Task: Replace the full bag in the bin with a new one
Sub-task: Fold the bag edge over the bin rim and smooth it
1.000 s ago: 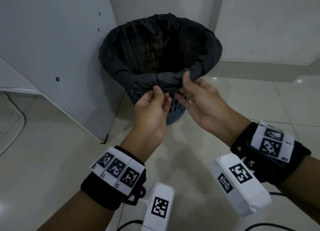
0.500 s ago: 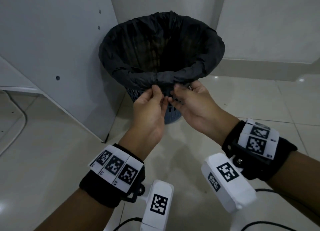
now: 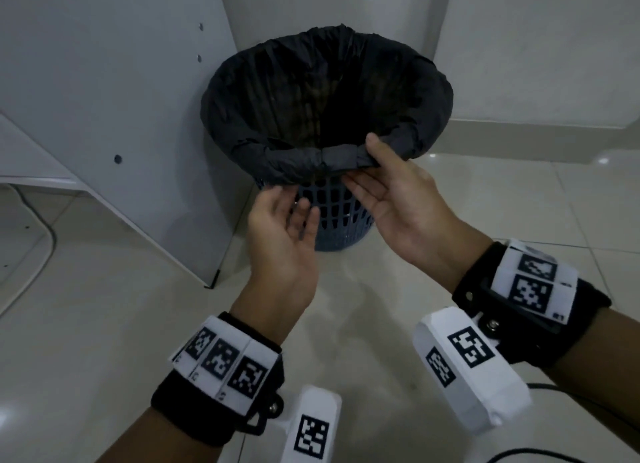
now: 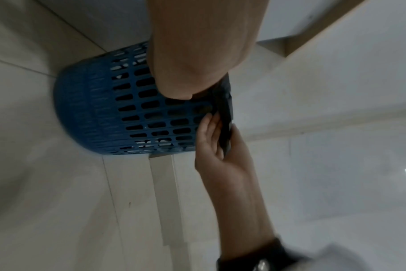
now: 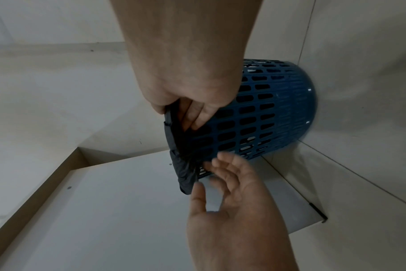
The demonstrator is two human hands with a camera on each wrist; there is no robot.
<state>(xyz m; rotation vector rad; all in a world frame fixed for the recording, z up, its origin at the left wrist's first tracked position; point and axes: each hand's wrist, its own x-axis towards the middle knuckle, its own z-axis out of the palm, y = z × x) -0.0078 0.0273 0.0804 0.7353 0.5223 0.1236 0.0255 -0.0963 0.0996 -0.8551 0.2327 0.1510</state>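
Note:
A blue perforated bin (image 3: 337,220) stands on the floor in a corner, lined with a black bag (image 3: 263,123) whose edge is folded over the rim. My right hand (image 3: 363,162) pinches the fold at the near rim, thumb on top and fingers underneath; the right wrist view shows the same pinch on the bag edge (image 5: 174,139). My left hand (image 3: 294,206) hovers palm-up just below the rim with relaxed fingers, holding nothing. In the left wrist view the bin (image 4: 93,110) lies behind my right hand (image 4: 218,139). The bag's inside is dark, so its contents are hidden.
A white cabinet panel (image 3: 104,81) stands close on the bin's left and walls (image 3: 536,46) close behind it. A cable (image 3: 45,230) runs over the tiled floor at far left. Open floor (image 3: 363,306) lies between me and the bin.
Both hands were pinching the bag's fold at the near rim. My left hand has let go, opened and dropped lower. My right hand has slid right along the rim, still pinching.

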